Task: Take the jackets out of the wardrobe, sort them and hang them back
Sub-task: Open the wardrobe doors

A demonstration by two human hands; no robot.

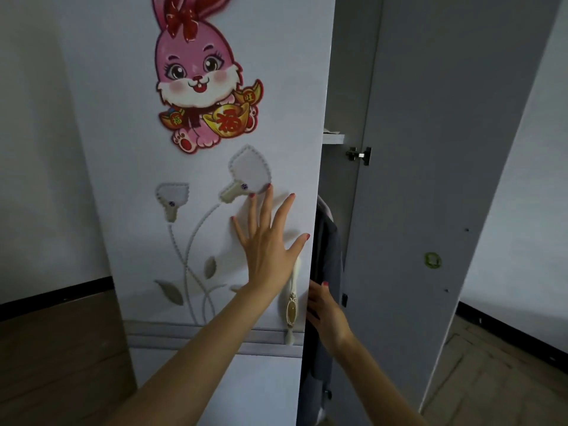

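A person stands close in front of a tall white wardrobe, seen from a camera on their head. The closed white left door (123,179) fills most of the view. High on it is a pink cartoon rabbit sticker (199,75) with a red bow and gold ingots. Below the rabbit runs a raised pattern of pale tulip-shaped flowers (246,176) on curved stems with beige leaves.

The left hand (267,250) lies flat against this door with all its fingers spread wide, palm to the panel, just above a cream, ornate vertical door handle (292,305) near the door's right edge. The fingernails are painted red.

The grey right door (430,195) stands swung open, its inner face and a metal hinge (359,155) showing. Between the two doors is a narrow dark opening. Inside it hangs a dark grey jacket (325,259), only a thin strip of which shows. The right hand (325,312) reaches into this gap at handle height, fingers curled around the edge of the closed door or the jacket's cloth; the shadow makes it hard to tell which. A white shelf (333,138) sits higher inside the wardrobe.

Brown wood wall panelling (55,348) shows at lower left, and a patterned floor (507,364) at lower right.
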